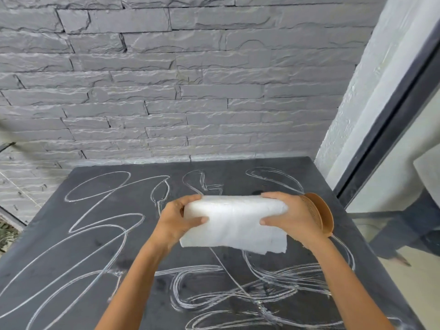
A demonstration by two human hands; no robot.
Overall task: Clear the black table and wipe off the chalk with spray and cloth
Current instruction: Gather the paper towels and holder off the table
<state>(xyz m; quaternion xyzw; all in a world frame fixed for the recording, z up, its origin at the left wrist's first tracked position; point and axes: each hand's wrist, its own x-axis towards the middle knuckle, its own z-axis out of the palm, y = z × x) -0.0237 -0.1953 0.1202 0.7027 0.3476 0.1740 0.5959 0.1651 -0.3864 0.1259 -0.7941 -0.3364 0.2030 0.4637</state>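
Both hands (238, 220) thumbs-up around a white roll (234, 222) above the chalked table (71, 258).

No words, labels, brands or numbers can be read anywhere in view. The white chalk marks (104, 225) covering the black bench (71, 270) are loose loops and scribbles that form no legible letters or figures.

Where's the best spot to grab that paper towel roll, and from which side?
Take the paper towel roll at its two ends, coming in from left and right, as the left hand and right hand do now. It lies sideways with a loose sheet hanging below, so end grips probably keep it from unrolling. The brown disc marks its right end.
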